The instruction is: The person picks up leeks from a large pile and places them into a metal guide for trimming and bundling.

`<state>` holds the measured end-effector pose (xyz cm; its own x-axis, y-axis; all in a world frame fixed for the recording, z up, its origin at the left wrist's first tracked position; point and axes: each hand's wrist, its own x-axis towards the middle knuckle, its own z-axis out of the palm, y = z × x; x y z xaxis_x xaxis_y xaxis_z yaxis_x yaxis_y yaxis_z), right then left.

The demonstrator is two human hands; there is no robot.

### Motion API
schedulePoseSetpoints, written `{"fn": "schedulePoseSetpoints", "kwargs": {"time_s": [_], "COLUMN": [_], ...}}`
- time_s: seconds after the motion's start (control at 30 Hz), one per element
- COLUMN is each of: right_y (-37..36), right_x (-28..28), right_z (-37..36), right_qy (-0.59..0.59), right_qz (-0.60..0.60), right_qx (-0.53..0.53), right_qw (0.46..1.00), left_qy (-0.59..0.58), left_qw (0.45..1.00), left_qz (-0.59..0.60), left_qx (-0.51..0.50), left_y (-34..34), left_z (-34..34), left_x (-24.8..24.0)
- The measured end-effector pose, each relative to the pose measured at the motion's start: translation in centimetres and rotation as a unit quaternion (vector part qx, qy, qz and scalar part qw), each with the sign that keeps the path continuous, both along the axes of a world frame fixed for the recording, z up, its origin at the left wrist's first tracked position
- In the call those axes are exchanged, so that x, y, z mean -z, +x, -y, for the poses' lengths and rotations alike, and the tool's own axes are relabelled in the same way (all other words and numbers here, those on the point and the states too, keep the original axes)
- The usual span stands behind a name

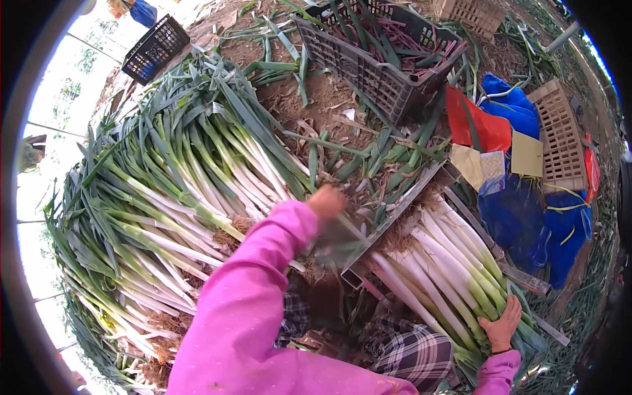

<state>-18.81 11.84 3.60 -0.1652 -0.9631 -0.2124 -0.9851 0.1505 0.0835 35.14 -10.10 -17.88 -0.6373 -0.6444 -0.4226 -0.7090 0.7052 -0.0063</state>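
My left hand [327, 201], in a pink sleeve, reaches forward past a big heap of leeks [171, 191] with white stalks and green leaves; the hand is blurred, and whether it holds anything is unclear. My right hand [501, 326] lies flat on the green ends of a smaller row of leeks [438, 263]. That row rests in a metal frame [388, 220] on the ground in front of me.
A dark plastic crate [375, 72] with leaf scraps stands ahead on bare soil. Another dark crate [155, 49] sits at the far left. Tan crates [563, 135], blue [526, 217] and red bags [480, 125] and paper sheets lie at the right. My checked trousers [408, 352] are below.
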Motion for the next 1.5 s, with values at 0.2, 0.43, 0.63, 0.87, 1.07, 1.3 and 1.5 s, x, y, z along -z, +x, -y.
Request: {"fn": "schedulePoseSetpoints", "kwargs": {"time_s": [0.2,0.43,0.63,0.87,1.07,1.3,1.5], "right_y": [-0.1,0.0,0.7,0.5,0.0,0.1,0.2], "right_x": [1.2,1.0,0.4,0.8,0.7,1.5,0.7], "right_z": [0.0,0.3,0.7,0.5,0.5,0.5,0.5], "right_qy": [-0.046,-0.051,-0.016,-0.034,-0.034,-0.046,-0.040], "right_qz": [-0.002,0.003,0.014,0.013,0.013,0.014,0.010], "right_qx": [-0.043,-0.012,0.028,-0.004,0.002,-0.014,0.003], "right_qw": [0.998,0.999,0.999,0.999,0.999,0.999,0.999], "left_qy": [-0.077,-0.185,-0.021,-0.072,-0.081,0.053,-0.008], "left_qw": [0.992,0.886,0.948,0.995,0.996,0.978,0.975], "left_qz": [0.094,0.295,0.265,0.067,-0.028,0.198,0.203], "left_qx": [0.012,-0.307,-0.177,-0.012,-0.032,-0.037,0.093], "left_y": [2.2,18.2,16.8,15.2,13.9,9.4,8.4], "left_z": [-1.8,6.1,3.2,-1.7,-0.4,3.2,8.4], "left_x": [2.6,-11.1,-8.5,-3.9,-5.1,-3.4,-9.1]}}
